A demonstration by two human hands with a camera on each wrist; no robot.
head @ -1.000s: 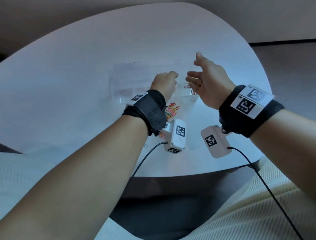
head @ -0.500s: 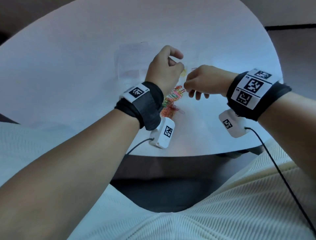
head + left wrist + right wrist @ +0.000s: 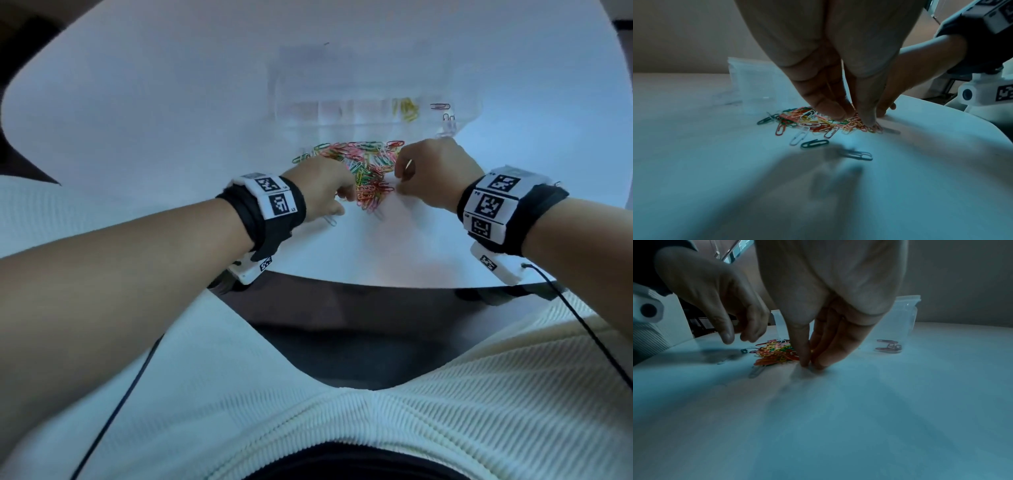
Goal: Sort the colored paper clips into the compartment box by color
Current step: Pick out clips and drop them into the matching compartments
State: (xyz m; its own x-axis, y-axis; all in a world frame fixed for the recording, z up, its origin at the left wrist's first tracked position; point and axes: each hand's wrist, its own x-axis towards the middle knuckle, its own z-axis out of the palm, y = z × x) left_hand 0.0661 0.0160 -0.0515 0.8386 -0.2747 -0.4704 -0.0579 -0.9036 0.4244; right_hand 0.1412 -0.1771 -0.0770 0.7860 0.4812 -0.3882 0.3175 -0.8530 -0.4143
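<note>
A pile of colored paper clips (image 3: 368,168) lies on the white table, in front of the clear compartment box (image 3: 359,82). Yellow clips (image 3: 406,108) sit in one compartment and dark clips (image 3: 441,106) in the right end one. My left hand (image 3: 344,198) reaches into the pile's left side, fingers pointing down (image 3: 856,118), thumb and fingers apart, nothing seen between them. My right hand (image 3: 399,181) is at the pile's right edge, its thumb and fingertips close together on the table (image 3: 810,365). Whether they pinch a clip is hidden.
Loose clips lie near the pile: a green one (image 3: 815,143), a dark one (image 3: 857,155) and a white one (image 3: 330,221). The table's front edge (image 3: 376,281) is close behind my wrists. Cables hang from both wrist cameras.
Both hands have come back from the box and dropped onto the pile. The view has tilted down, so the pile and box now show fully.
</note>
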